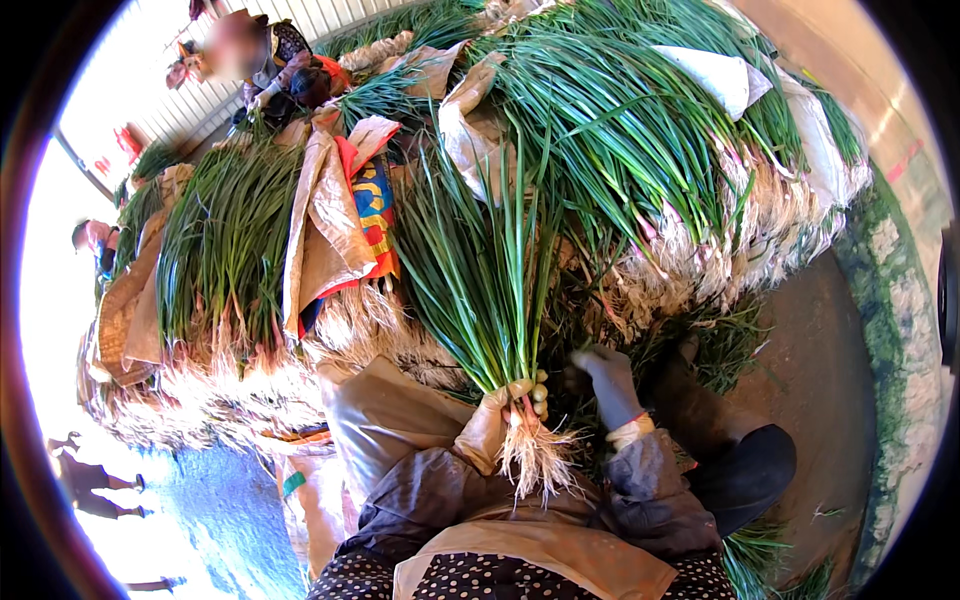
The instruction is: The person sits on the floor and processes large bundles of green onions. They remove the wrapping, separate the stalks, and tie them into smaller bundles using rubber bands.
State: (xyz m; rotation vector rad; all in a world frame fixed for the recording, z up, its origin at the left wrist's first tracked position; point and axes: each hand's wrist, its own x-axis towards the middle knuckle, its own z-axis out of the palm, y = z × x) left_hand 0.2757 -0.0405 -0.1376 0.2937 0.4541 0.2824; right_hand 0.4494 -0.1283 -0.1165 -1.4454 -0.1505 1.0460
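Observation:
My left hand (486,424), in a pale glove, is closed around the lower stems of a bunch of green garlic plants (491,322). The long leaves fan upward and the pale, stringy roots (536,454) hang below the fist. My right hand (604,379), in a grayish glove with a light cuff, is to the right of the bunch, apart from it. Its fingers are blurred against dark leaf litter, so whether it holds anything cannot be told.
Long heaps of similar plants (622,135) lie ahead, partly under woven sacks (330,225). Loose leaves (720,345) litter the floor at right, beside my boot. A co-worker (289,64) sits at the upper left; another person (97,240) is at the far left.

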